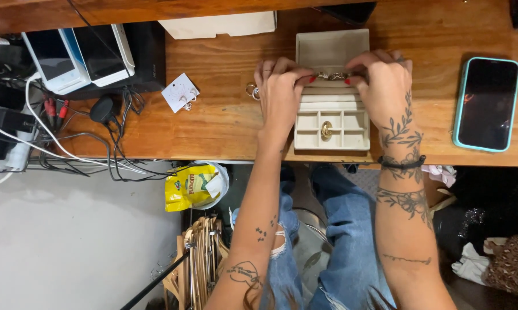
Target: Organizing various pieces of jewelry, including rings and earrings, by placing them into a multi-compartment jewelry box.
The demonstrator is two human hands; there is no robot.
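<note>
Both hands pinch a metal bracelet [331, 76] btwn them, left hand [280, 95] & right hand [383, 86] at its ends, over the open cream jewellery box [332, 51]; looks like laying it in; next needs a gentle lowering; gold ring [326, 130] sits in a compartment nearer the wrists.

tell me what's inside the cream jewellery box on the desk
In the jewellery box, one gold ring sits in a middle compartment; the other square compartments in view look empty. Both hands, left and right, hold a bracelet over it, hiding the part beneath.
</note>
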